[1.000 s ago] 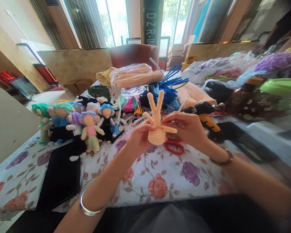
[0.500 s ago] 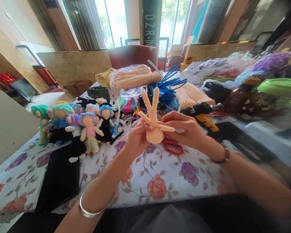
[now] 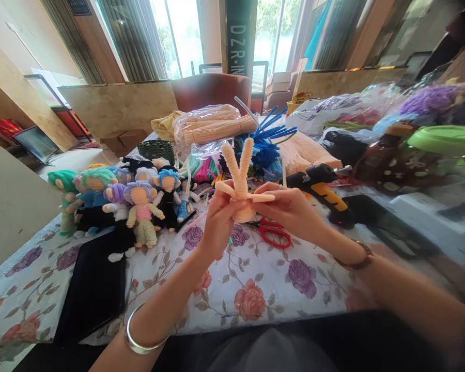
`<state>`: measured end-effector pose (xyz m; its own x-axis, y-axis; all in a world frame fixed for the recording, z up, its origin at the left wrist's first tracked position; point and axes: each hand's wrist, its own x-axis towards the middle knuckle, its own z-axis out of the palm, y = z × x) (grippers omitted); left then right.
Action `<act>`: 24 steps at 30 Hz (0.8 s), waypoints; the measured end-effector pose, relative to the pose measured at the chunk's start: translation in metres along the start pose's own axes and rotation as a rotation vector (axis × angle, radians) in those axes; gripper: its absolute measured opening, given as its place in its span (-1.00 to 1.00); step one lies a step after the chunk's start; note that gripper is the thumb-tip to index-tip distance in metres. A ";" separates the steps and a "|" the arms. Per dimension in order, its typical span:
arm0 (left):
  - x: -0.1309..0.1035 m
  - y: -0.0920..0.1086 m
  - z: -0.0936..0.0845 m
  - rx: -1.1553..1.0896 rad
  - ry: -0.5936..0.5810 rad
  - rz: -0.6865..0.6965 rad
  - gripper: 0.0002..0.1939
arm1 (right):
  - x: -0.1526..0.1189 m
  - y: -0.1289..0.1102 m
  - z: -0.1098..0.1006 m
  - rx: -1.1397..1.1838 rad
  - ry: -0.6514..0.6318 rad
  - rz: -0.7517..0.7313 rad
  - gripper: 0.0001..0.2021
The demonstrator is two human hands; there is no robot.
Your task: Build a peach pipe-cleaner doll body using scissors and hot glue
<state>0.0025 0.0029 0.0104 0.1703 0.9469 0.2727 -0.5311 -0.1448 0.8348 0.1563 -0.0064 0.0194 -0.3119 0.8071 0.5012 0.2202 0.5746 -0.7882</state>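
A peach doll body (image 3: 241, 178) made of fuzzy pipe cleaner is held upside down above the table, its two legs pointing up and its arms out to the sides. My left hand (image 3: 221, 214) is closed round its left side, thumb against the round head. From the right, my right hand (image 3: 284, 206) pinches the body by the head and one arm. Fingers cover much of the head. Red-handled scissors (image 3: 275, 232) lie on the floral tablecloth (image 3: 251, 299) just below my right hand.
Several finished dolls (image 3: 141, 204) stand at the left behind a black tablet-like slab (image 3: 93, 284). A black and yellow glue gun (image 3: 325, 186) lies at the right. Farther back are bundled peach pipe cleaners (image 3: 217, 124), blue stems (image 3: 269, 134) and a green-lidded container (image 3: 442, 139).
Both hands have shifted, and the fingers now cover more of the doll's head. The doll's arms sit slightly higher and its legs a little further left.
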 end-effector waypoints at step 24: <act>0.004 -0.005 -0.001 0.000 0.106 -0.009 -0.69 | -0.007 0.017 0.015 -0.733 0.193 -0.293 -0.78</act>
<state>0.0049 0.0073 0.0065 0.0865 0.9731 0.2136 -0.5299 -0.1366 0.8370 0.1487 -0.0046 -0.0024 -0.3008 0.5813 0.7561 0.7246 0.6547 -0.2151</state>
